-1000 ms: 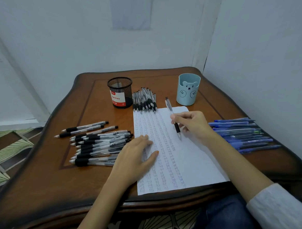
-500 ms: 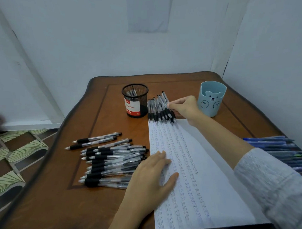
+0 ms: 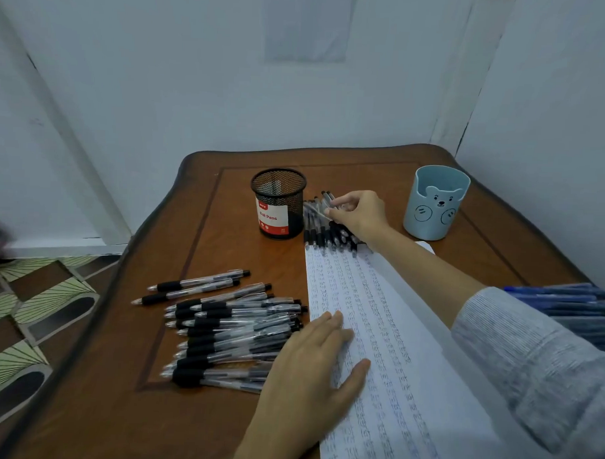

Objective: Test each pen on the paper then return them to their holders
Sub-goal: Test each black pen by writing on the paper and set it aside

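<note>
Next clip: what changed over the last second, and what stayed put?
The right hand, which was writing on the paper, has reached away from the person to the pile of black pens between the two holders, where its fingers pinch a pen. The left hand stayed flat on the paper. The mesh holder, blue cup and loose pens on the left kept their places.

The left hand lies flat, palm down, fingers straight and together, thumb spread, forearm bare. The right arm stretches forward, its grey sleeve pushed up the forearm. The right hand has curled fingers pinching a pen.
</note>
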